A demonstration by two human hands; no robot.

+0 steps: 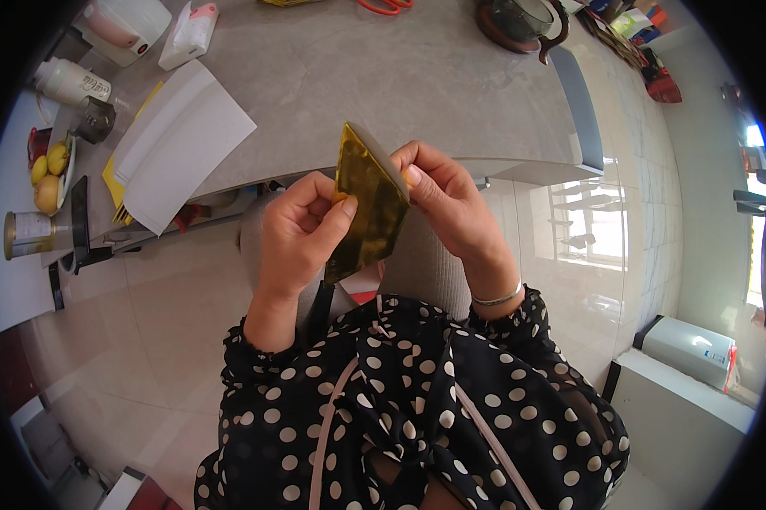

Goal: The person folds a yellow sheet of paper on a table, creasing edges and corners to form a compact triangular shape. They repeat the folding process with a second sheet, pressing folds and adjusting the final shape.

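Between my hands, over my lap and just off the table's front edge, is a folded piece of shiny gold foil paper (367, 220), tilted, with a dull greyish side along its upper right. My left hand (306, 226) pinches its left edge between thumb and fingers. At its right edge, my right hand (450, 201) pinches it near the corner, with some fingertips hidden behind the sheet. White sheets of paper (182, 143) lie on the grey table (370, 83) to the left, over yellow paper (112, 185).
Red-handled scissors (386, 6) lie at the far edge of view. A glass pot (520, 22) stands far right on the table. At left are a tissue pack (191, 38), a white bottle (74, 81), a dark glass (94, 119), fruit (50, 185) and a tin (29, 234).
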